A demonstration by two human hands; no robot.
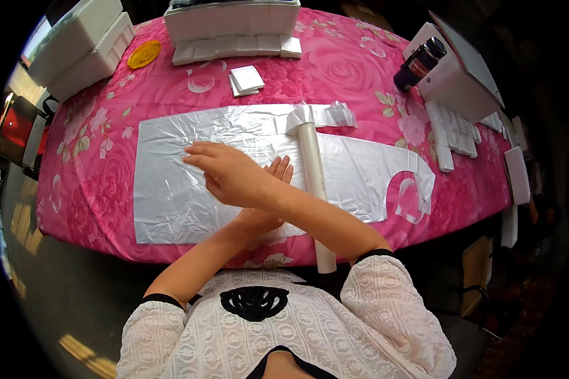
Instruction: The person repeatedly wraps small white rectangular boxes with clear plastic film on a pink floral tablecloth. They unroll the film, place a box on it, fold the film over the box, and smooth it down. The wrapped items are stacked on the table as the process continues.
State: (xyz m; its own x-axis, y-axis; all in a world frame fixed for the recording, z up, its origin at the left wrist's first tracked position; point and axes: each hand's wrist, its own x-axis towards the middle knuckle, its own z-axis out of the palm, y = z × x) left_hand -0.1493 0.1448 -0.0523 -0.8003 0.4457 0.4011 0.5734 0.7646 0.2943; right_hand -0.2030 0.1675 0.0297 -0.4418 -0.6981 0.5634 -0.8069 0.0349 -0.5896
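A large translucent silvery plastic bag (171, 183) with a handle cut-out lies spread across the table. My forearms cross over it, the right one on top. My right hand (224, 170) is above the left part of the bag, fingers stretched out and holding nothing. Partly hidden beneath the right wrist, my left hand (275, 215) rests near the middle of the bag with its fingers extended. A white tube (312, 161) lies across the bag, its near end past the table edge. A crumpled strip of plastic (335, 115) covers its far end.
Small folded white packets (246, 79) lie beyond the bag, with a row of packets (234, 47) farther back. White foam boxes (85, 47) stand at the far left by a yellow disc (144, 55). A dark bottle (419, 63) and more white packets (452, 132) are at the right.
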